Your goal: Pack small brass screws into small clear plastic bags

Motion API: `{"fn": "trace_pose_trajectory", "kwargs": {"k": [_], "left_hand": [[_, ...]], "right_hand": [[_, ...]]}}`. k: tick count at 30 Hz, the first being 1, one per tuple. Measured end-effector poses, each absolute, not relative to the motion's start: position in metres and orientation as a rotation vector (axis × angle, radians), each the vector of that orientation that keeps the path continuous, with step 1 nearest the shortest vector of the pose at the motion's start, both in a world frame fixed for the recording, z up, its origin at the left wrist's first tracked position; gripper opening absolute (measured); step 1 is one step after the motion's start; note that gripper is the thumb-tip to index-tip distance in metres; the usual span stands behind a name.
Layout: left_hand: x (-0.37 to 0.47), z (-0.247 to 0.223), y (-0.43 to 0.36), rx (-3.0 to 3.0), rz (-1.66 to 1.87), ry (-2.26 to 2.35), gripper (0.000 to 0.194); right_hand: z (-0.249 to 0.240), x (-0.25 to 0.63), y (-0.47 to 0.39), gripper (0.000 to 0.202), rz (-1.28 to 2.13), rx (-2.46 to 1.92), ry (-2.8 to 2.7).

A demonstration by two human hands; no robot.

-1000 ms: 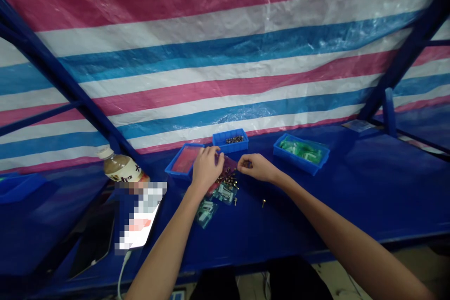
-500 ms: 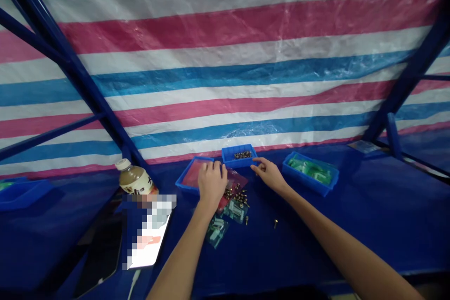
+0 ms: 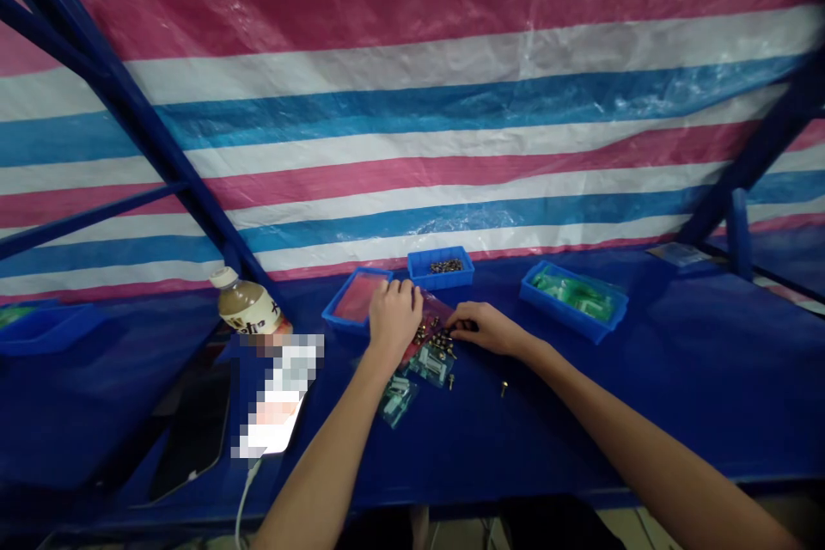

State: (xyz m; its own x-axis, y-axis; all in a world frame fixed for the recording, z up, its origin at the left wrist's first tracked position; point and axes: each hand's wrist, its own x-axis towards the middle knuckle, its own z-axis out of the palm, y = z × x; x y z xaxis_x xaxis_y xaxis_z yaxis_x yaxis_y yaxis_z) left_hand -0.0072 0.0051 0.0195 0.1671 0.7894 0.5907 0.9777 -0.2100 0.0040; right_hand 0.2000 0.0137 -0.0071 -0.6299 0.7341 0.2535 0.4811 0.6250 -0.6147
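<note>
My left hand [image 3: 394, 314] is curled over the left edge of a red plastic bag [image 3: 436, 307], its fingertips partly hidden. A pile of small brass-coloured screws [image 3: 439, 342] lies on the bag. At the right side of that pile my right hand [image 3: 486, 328] has its fingers drawn together; what is between them cannot be made out. Just below the pile lie small clear packets with whitish parts, one packet [image 3: 430, 364] by the screws and another packet [image 3: 398, 400] nearer to me. Two loose screws rest apart on the table, one being a screw [image 3: 504, 388] on the right.
Behind my hands stand a blue bin [image 3: 442, 279] of small metal parts and a blue tray [image 3: 332, 309] of pink bags. A blue bin [image 3: 602, 335] with green packets is at right. A bottle [image 3: 251, 305], a lit, blurred-out screen [image 3: 274, 412] and a dark tablet [image 3: 193, 438] are at left.
My right hand has moved from beside the metal-parts bin down and left to the screw pile, its fingers closing together. My left hand stays at the red bag. The view has tilted slightly.
</note>
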Motion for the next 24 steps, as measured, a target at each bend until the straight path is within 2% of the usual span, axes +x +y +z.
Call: {"fn": "trace_pose_trajectory", "kwargs": {"k": [6, 11, 16, 24], "left_hand": [[-0.001, 0.018, 0.002, -2.158, -0.689, -1.63, 0.032], [0.006, 0.018, 0.001, -2.405, -0.838, -1.55, 0.027], [0.015, 0.015, 0.001, -2.766, -0.972, -1.578, 0.038], [0.006, 0.01, 0.011, -2.979, -1.432, -1.791, 0.03]], "right_hand": [[-0.016, 0.191, 0.01, 0.007, 0.562, -1.02, -2.359], [-0.015, 0.193, 0.012, 0.007, 0.539, -1.046, -2.221], [-0.004, 0.198, 0.007, 0.007, 0.38, -0.958, -2.165], [0.001, 0.199, 0.006, 0.011, 0.379, -0.977, -2.116]]}}
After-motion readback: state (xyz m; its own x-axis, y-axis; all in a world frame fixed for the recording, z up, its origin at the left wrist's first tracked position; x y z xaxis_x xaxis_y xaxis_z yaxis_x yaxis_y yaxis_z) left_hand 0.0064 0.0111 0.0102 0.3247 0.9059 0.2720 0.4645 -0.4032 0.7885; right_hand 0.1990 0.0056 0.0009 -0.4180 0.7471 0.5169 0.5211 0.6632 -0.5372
